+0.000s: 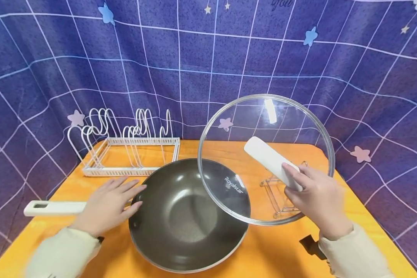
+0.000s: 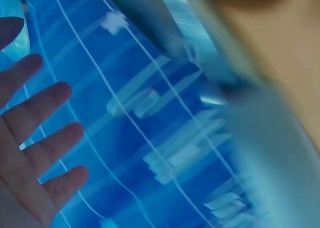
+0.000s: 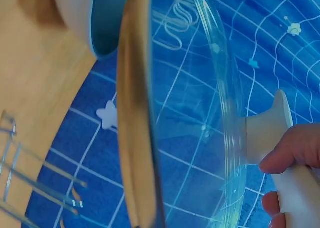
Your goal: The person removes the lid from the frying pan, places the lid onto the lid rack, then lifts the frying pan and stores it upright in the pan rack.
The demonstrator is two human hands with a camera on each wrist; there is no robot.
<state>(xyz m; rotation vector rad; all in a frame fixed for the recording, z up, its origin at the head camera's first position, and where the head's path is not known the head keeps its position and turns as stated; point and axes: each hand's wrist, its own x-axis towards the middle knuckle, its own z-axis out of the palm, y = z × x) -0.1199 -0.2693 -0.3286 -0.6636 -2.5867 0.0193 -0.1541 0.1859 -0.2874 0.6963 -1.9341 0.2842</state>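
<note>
A dark wok (image 1: pixel 191 216) with a cream handle (image 1: pixel 60 207) pointing left rests on the orange table. My right hand (image 1: pixel 312 193) grips the long white handle (image 1: pixel 271 158) of a round glass lid (image 1: pixel 229 197) marked Royalstar. In the head view the tilted lid overlaps the wok's right side and a small wire rack; the right wrist view shows the lid (image 3: pixel 195 138) edge-on with my thumb and fingers around its handle. Over the wok's left rim and the root of its handle is my left hand (image 1: pixel 107 202), fingers spread. The left wrist view shows those fingers (image 2: pixel 47 103) straight and holding nothing.
A white dish-style rack (image 1: pixel 142 170) with upright wire loops stands at the back left of the table (image 1: pixel 264 255). A small metal wire rack (image 1: pixel 278 200) sits behind the lid on the right. A blue gridded curtain (image 1: pixel 208 58) with stars hangs behind.
</note>
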